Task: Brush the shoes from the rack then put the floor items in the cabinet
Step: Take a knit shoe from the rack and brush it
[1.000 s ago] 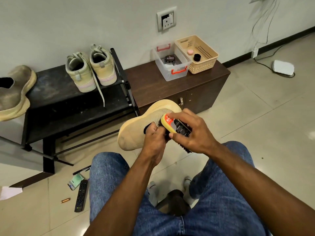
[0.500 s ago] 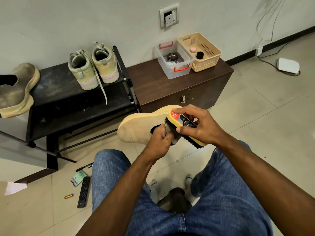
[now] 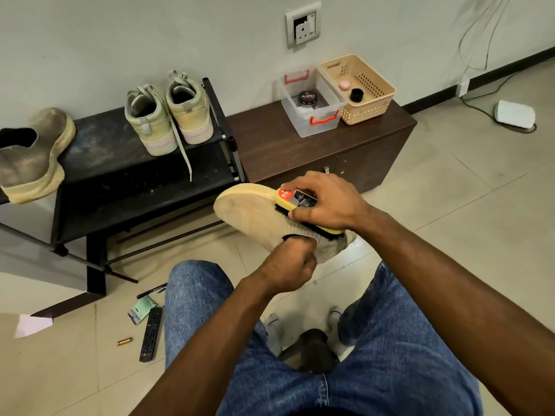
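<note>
My left hand [image 3: 289, 265] grips a tan shoe [image 3: 249, 211] by its opening, holding it in the air above my knees with the toe pointing left. My right hand [image 3: 326, 201] holds a yellow shoe brush [image 3: 295, 202] with black bristles pressed on the shoe's upper. On the black rack [image 3: 114, 163] stand a pale green pair of sneakers [image 3: 168, 115] and one dusty grey boot [image 3: 30, 154]. On the floor lie a black remote [image 3: 151, 334], a green packet [image 3: 141, 309], a pen [image 3: 151, 291] and a small copper-coloured battery [image 3: 124, 341].
A dark brown low cabinet [image 3: 300, 145] stands right of the rack, carrying a clear box [image 3: 312, 103] with a polish tin and a beige basket [image 3: 359, 88]. A white paper [image 3: 31, 325] lies at the left. Cables and a white device [image 3: 515, 114] lie at the far right wall.
The shoe has turned flatter, and its toe has swung from low left up to the left. The brush has slid along the upper toward the heel side.
</note>
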